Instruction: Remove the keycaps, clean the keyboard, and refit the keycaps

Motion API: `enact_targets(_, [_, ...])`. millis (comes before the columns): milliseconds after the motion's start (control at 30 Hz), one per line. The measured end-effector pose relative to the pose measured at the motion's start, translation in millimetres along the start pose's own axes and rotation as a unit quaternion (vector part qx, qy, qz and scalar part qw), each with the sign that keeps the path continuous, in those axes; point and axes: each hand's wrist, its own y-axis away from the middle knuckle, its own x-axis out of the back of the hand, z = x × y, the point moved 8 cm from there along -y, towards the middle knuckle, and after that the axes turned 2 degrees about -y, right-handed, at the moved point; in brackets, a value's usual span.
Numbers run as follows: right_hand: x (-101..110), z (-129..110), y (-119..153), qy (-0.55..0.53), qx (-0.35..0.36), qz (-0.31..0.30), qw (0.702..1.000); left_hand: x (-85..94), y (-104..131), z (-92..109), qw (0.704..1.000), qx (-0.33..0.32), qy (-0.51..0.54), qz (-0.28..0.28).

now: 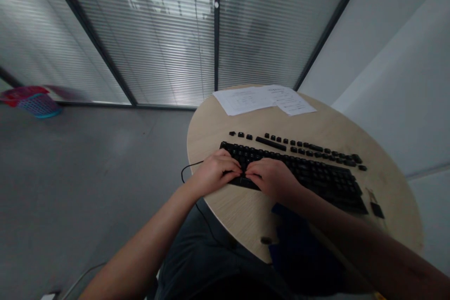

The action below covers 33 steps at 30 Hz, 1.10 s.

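Note:
A black keyboard (316, 176) lies on the round wooden table (242, 206). Both hands rest at its left part, fingertips close together. My left hand (216, 171) has its fingers bent and drawn together at the front edge of the keys; whatever is between them is too small to make out. My right hand (272, 176) is pinched in the same way just to the right, and its fingertips hide the spot they touch. Behind the keyboard, loose black keycaps stand in rows, with a long space bar key (271, 143) among them.
Printed papers (246, 100) lie at the table's far edge. A small black tool (377, 209) is at the right, dark blue cloth (298, 248) at the near edge beside a small dark round object (266, 240). A cable (191, 165) hangs off the left side.

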Motion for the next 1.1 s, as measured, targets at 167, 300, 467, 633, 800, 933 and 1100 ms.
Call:
enact_targets(167, [1.5,-1.8,-8.6,0.008,-0.018,-0.046,0.999,0.4,1.6,-1.5,1.000,0.003,-0.016,0.004])
enact_targets(300, [1.6,-6.7,-10.3,0.041,-0.013,-0.047,0.998,0.8,1.5,0.0,1.000,0.004,-0.020,0.001])
enact_targets(467, [6.0,-9.9,-3.0,0.045,0.019,0.010,0.999,-0.7,0.4,0.0,1.000,0.004,-0.016,-0.006])
enact_targets(633, [5.9,-2.2,3.9,0.047,0.005,0.023,0.999,-0.8,-0.6,1.1,1.000,0.010,-0.022,-0.003])
enact_targets(800, [5.2,-0.7,8.3,0.021,-0.007,0.013,1.000,5.1,0.0,3.8,0.998,0.014,-0.048,0.036])
enact_targets(933, [4.4,-2.3,15.1,-0.002,-0.011,0.030,0.999,4.7,2.9,2.0,0.998,0.008,-0.053,0.042])
enact_targets(1100, [22.7,0.3,28.6,-0.010,0.002,0.119,0.993,2.3,5.5,3.2,0.997,-0.011,-0.065,0.032])
